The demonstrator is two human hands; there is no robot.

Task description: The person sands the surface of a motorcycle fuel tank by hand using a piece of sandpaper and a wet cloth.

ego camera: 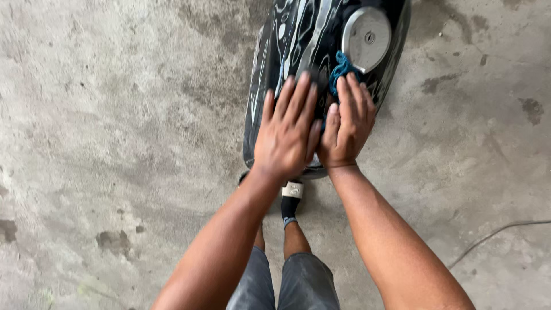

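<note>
Head view: the left hand (287,129) lies flat on a glossy black tank (298,40). The right hand (346,123) presses a soft blue cloth (342,66) there. The tank looks hard, slippery, probably heavy; best gripped by its edges.

One view only, from a camera worn on the head. Looking almost straight down along both bare forearms to the hands (313,129), close, at arm's length. Framing the glossy black motorcycle fuel tank with its round silver metal cap (298,40) at top centre, the knees in grey shorts (284,284) at the bottom edge, and stained grey concrete floor (115,143) filling both sides.
</note>
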